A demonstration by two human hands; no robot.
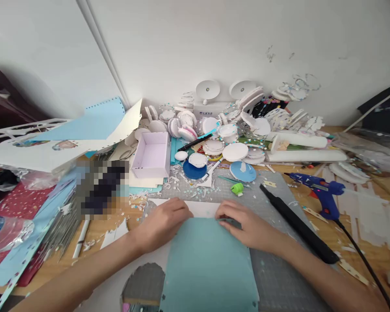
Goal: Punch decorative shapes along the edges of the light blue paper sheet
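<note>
Teal sheet [211, 264], left hand [164, 224], right hand [247, 229], box [152, 155] (open)

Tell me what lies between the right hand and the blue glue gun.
Head view: a long black bar lies between the right hand and glue gun.

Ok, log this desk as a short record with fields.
left hand: resting at the top edge of the teal sheet
right hand: pressing on the same edge
underneath: grey cutting mat
to the right: long black bar, blue glue gun
behind: open white box, heap of white discs
</note>
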